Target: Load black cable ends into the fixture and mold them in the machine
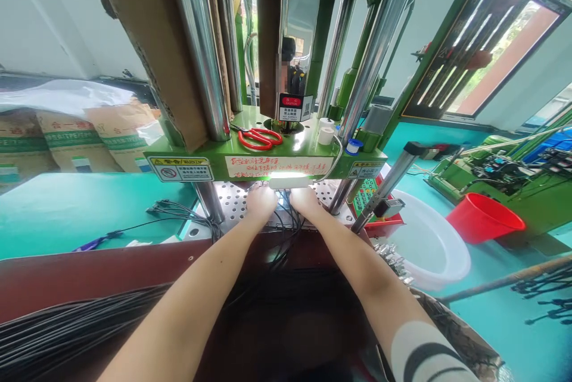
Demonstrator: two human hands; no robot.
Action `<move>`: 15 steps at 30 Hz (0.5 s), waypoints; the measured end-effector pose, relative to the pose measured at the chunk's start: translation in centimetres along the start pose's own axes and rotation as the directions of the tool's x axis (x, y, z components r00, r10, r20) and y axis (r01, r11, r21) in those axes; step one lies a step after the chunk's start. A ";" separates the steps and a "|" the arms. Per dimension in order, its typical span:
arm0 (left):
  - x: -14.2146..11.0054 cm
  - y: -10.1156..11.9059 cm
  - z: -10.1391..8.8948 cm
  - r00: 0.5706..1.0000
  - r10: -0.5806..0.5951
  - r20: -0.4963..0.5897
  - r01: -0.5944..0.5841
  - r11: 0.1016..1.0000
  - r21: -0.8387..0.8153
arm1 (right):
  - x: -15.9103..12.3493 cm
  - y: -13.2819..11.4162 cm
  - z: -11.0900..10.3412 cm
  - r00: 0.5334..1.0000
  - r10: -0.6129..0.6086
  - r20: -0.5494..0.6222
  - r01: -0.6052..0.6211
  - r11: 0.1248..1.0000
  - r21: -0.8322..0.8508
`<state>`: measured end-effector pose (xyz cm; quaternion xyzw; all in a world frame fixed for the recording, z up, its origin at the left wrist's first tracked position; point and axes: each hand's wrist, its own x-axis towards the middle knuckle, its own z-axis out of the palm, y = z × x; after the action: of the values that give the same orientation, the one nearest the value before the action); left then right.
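Both my hands reach in under the green upper plate (205, 152) of a press. My left hand (261, 202) is over the perforated metal bed (232, 200), left of a bundle of black cables (289, 221). Close beside it, my right hand (304, 198) is at the right side of those cables. The fingers of both hands are hidden at the plate's lower edge and in glare, so their grip does not show. A lit lamp bar (289, 182) hangs just above the hands. The cables run from between the hands toward me, over the table edge.
Red-handled scissors (260, 139), a white roll (326, 134) and a blue-rimmed spool (354, 146) lie on the upper plate. More cables (172, 210) lie on the left table; a thick black bundle (80, 322) is nearer. Right are a white tub (440, 251) and red bucket (485, 218).
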<state>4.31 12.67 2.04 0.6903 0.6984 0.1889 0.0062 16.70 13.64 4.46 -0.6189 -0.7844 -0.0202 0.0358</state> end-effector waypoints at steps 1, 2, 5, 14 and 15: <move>0.1 0.0 0.1 1.000 -0.002 0.005 0.002 1.000 0.001 | 0.0 0.0 0.1 1.000 0.001 -0.004 -0.001 1.000 -0.005; 0.2 0.0 0.2 1.000 -0.007 0.005 0.007 1.000 0.003 | 0.0 0.1 0.2 1.000 0.001 -0.008 -0.001 1.000 -0.009; 0.5 -0.3 0.7 1.000 -0.018 -0.010 0.018 1.000 0.003 | 0.2 0.3 0.7 1.000 0.007 -0.020 -0.007 1.000 -0.021; 1.0 -1.0 1.6 0.998 0.014 -0.066 -0.015 1.000 -0.016 | 1.0 0.4 1.9 0.999 -0.001 -0.043 0.000 1.000 -0.010; 1.0 -0.8 1.4 0.997 0.020 -0.070 -0.022 1.000 -0.018 | 1.0 0.4 1.7 0.999 -0.006 -0.043 0.006 1.000 -0.003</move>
<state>3.83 13.99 0.77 0.6905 0.6891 0.2195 -0.0137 16.84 14.84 2.83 -0.6161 -0.7852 -0.0348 0.0516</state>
